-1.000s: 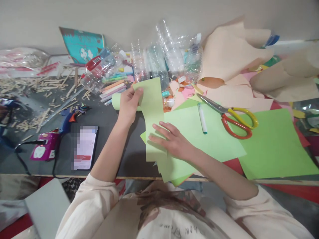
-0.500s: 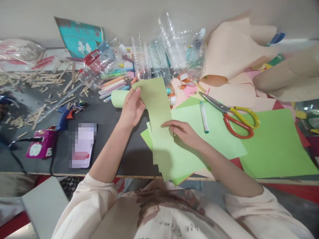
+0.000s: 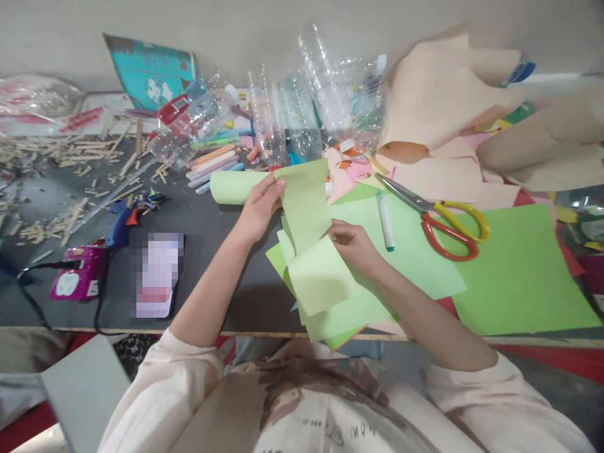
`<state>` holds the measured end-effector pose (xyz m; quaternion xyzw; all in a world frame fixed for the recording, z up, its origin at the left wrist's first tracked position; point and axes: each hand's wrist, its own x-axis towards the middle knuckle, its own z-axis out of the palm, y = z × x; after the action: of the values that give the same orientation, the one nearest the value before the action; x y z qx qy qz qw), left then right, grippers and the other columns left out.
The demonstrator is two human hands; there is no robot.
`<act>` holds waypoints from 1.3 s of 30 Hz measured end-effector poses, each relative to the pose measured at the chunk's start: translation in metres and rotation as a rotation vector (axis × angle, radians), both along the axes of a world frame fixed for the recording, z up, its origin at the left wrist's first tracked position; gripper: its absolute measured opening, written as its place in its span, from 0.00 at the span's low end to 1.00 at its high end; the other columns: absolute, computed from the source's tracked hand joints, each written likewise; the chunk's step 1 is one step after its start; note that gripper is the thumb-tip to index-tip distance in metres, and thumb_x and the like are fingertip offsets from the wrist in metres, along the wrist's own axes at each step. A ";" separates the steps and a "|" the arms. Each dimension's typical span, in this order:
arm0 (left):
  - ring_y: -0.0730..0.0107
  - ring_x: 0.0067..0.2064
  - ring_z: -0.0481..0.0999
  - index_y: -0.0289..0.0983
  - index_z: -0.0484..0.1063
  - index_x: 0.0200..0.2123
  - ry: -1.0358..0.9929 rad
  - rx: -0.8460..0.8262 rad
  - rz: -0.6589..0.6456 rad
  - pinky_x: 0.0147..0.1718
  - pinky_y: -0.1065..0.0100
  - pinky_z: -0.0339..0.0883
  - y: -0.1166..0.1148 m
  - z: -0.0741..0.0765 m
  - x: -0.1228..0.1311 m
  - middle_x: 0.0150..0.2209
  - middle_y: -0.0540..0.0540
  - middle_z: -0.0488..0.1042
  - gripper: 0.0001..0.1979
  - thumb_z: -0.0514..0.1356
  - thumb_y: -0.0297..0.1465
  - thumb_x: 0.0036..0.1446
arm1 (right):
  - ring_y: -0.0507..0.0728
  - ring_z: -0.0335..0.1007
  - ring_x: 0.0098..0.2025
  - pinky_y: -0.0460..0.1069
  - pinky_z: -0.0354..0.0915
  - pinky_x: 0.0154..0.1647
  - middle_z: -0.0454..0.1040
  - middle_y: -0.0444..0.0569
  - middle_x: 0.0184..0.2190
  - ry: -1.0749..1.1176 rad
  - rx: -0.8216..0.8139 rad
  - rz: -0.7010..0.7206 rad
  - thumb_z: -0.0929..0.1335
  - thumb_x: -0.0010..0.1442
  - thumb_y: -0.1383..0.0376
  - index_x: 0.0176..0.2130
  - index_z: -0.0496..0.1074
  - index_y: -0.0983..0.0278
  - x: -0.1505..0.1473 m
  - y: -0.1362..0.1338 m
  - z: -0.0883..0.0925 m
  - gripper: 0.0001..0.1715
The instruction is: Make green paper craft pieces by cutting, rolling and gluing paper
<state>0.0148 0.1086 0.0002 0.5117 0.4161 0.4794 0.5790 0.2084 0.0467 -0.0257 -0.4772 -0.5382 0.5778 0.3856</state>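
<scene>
A pale green paper strip (image 3: 306,200) is held up over the table, its lower part (image 3: 317,277) bent at an angle to the upper part. Pinched at the strip's upper left edge are the thumb and fingers of my left hand (image 3: 263,204). My right hand (image 3: 352,244) grips the right edge near the bend, fingers closed together. Under the strip lie light green sheets (image 3: 415,251). A white marker with a teal tip (image 3: 385,223) rests on these sheets, right of my right hand. Farther right are scissors (image 3: 436,217) with yellow and red handles.
A rolled green paper (image 3: 229,187) lies beside my left hand. Clear plastic bottles (image 3: 302,113) and markers (image 3: 214,163) stand behind. To the left are a phone (image 3: 159,274), a purple box (image 3: 79,272), a blue glue gun (image 3: 120,220) and scattered wood sticks (image 3: 70,151).
Both hands have shifted slightly; the left moved right with the strip's top. The strip, nearly flat before, is now bent at the middle, and my right fingers have closed on its edge.
</scene>
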 end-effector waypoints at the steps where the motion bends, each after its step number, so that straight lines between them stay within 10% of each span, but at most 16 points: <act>1: 0.58 0.49 0.78 0.37 0.72 0.40 0.007 -0.014 -0.004 0.43 0.63 0.73 0.000 0.000 0.001 0.39 0.45 0.79 0.19 0.61 0.47 0.55 | 0.50 0.59 0.24 0.49 0.58 0.26 0.61 0.41 0.22 -0.012 0.031 -0.034 0.73 0.48 0.58 0.17 0.65 0.62 0.000 0.001 0.001 0.19; 11: 0.66 0.35 0.77 0.37 0.71 0.35 0.131 -0.073 0.045 0.31 0.70 0.69 0.004 0.011 -0.001 0.28 0.48 0.74 0.15 0.59 0.43 0.54 | 0.50 0.54 0.24 0.46 0.55 0.23 0.58 0.39 0.21 -0.184 0.183 -0.295 0.71 0.51 0.57 0.22 0.60 0.61 0.010 0.008 0.006 0.18; 14: 0.73 0.28 0.72 0.37 0.68 0.33 0.224 -0.030 0.057 0.28 0.72 0.65 -0.004 0.016 -0.003 0.24 0.53 0.69 0.14 0.67 0.33 0.42 | 0.54 0.66 0.34 0.49 0.65 0.36 0.69 0.43 0.30 -0.239 0.338 -0.305 0.70 0.51 0.59 0.30 0.68 0.60 0.017 0.013 0.010 0.08; 19: 0.79 0.22 0.65 0.38 0.64 0.31 0.272 -0.161 0.014 0.22 0.75 0.60 -0.022 0.017 -0.008 0.21 0.57 0.64 0.16 0.67 0.31 0.39 | 0.59 0.66 0.54 0.57 0.63 0.54 0.70 0.47 0.52 -0.188 0.453 -0.274 0.73 0.51 0.54 0.49 0.67 0.53 0.031 0.021 0.013 0.26; 25: 0.78 0.27 0.71 0.42 0.62 0.47 0.196 -0.140 0.037 0.25 0.73 0.68 -0.027 0.006 -0.016 0.41 0.48 0.72 0.31 0.69 0.36 0.39 | 0.57 0.71 0.37 0.54 0.68 0.41 0.74 0.44 0.33 -0.085 0.244 -0.229 0.75 0.47 0.49 0.32 0.73 0.59 0.039 0.023 0.012 0.20; 39: 0.80 0.20 0.58 0.35 0.72 0.25 0.290 -0.075 -0.011 0.19 0.73 0.52 -0.033 -0.001 -0.011 0.21 0.52 0.70 0.13 0.69 0.39 0.43 | 0.56 0.69 0.33 0.52 0.67 0.36 0.73 0.44 0.29 -0.038 0.094 -0.256 0.78 0.38 0.52 0.25 0.72 0.59 0.042 0.024 0.019 0.19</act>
<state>0.0036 0.0753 -0.0007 0.5559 0.5103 0.3814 0.5340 0.2501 0.0710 -0.0072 -0.5342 -0.5068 0.4888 0.4678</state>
